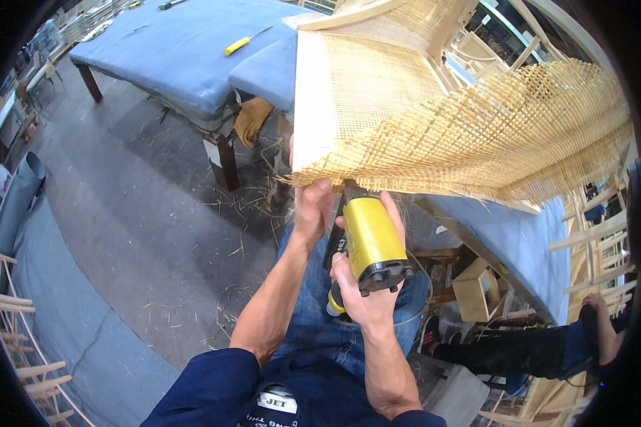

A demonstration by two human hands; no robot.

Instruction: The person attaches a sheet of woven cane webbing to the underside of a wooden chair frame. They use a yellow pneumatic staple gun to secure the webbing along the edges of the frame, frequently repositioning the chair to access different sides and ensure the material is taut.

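In my right hand (pixel 370 295) is a yellow and black staple gun (pixel 372 231), its fingers wrapped round the grip. The gun's nose touches or nearly touches the lower edge of a wooden frame; the exact contact is hidden. Woven cane webbing (pixel 470 153) covers the pale wooden chair frame (pixel 313 92), its loose, frayed part spreading out to the right. My left hand (pixel 313 210) grips the frame's lower left corner, the thumb pressed to the webbing's ragged edge and other fingers mostly hidden behind.
A blue padded table (pixel 157 50) at the far left bears a yellow-handled tool (pixel 237 46). Another blue padded surface (pixel 509 242) lies to the right. Cane scraps litter the floor (pixel 149 206). A co-worker's dark-clad leg (pixel 502 354) shows at lower right, near a wooden box (pixel 477 290).
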